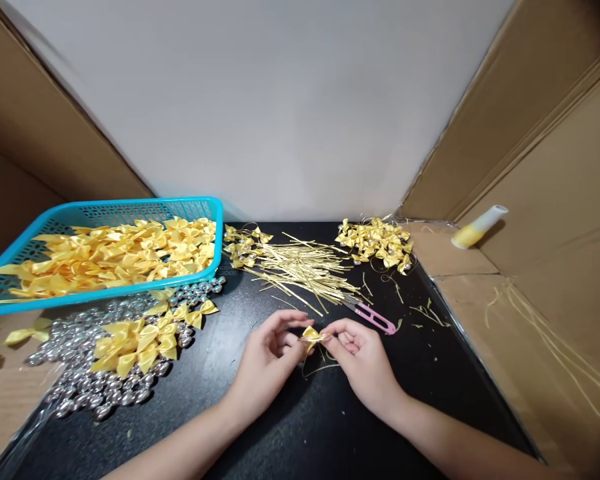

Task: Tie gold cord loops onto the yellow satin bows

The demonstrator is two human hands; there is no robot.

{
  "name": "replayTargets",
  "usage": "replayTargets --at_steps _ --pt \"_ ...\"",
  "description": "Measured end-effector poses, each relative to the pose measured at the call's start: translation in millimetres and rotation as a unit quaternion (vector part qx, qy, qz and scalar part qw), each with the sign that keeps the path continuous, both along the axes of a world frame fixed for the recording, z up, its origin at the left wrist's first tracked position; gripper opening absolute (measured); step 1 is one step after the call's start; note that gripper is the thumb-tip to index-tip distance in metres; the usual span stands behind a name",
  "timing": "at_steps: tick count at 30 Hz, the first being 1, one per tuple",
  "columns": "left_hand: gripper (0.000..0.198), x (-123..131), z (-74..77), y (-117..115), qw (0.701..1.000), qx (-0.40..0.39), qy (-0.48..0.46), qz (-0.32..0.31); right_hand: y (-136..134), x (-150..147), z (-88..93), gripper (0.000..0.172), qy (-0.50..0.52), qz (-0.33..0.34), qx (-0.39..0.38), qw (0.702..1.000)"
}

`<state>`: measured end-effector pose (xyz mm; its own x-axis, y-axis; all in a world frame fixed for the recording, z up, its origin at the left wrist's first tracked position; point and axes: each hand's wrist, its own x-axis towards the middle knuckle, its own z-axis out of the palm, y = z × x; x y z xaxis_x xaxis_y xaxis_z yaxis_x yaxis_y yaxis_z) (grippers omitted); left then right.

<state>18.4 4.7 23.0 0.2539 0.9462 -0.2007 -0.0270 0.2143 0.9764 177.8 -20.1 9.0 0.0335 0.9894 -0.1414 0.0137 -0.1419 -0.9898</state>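
Note:
Between my two hands, over the black tabletop, is one yellow ribbon bow (pixel 311 334). My left hand (pixel 275 350) pinches its left side between thumb and fingers. On the other side my right hand (pixel 357 353) grips it with thumb and forefinger. A thin yellow thread (pixel 325 365) hangs in a loop below the bow. Just beyond my right hand lies a pair of pink thread snips (pixel 376 319). Gold twist ties (pixel 305 267) are heaped behind the hands.
At left, a blue basket (pixel 219 233) holds many yellow bows. In front of it, loose bows (pixel 140 340) lie on silver beads (pixel 125 393). Bows with beads (pixel 377 241) are piled at the back right. A white-and-yellow tube (pixel 480 227) stands by the cardboard wall (pixel 555 167).

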Motion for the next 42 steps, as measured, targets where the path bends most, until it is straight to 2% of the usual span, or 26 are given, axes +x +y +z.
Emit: replayTargets --at_steps 4,9,19,25,33,42 --pt "0.029 1.0 0.7 1.3 0.999 -0.024 0.015 -0.018 -0.8 0.6 -0.4 0.022 0.001 0.006 -0.012 1.0" --pt "0.021 1.0 4.5 2.0 0.997 -0.038 0.051 -0.054 -2.2 0.0 -0.3 0.02 -0.011 0.013 -0.011 1.0" --pt "0.021 -1.0 5.5 5.8 0.997 -0.053 0.035 -0.047 -3.5 0.2 -0.3 0.013 -0.07 0.003 0.036 0.997" --pt "0.013 -0.2 4.4 5.0 0.996 -0.052 0.042 -0.064 -3.9 -1.5 3.1 0.009 -0.086 0.004 0.051 0.995" --pt "0.018 -1.2 3.8 5.3 0.995 -0.047 0.034 -0.075 -2.3 -2.0 2.1 0.008 -0.092 -0.002 0.046 0.995" --pt "0.023 0.7 3.1 3.1 0.997 -0.031 0.045 -0.06 -2.5 -1.9 -0.4 0.009 -0.095 0.001 0.037 0.995"
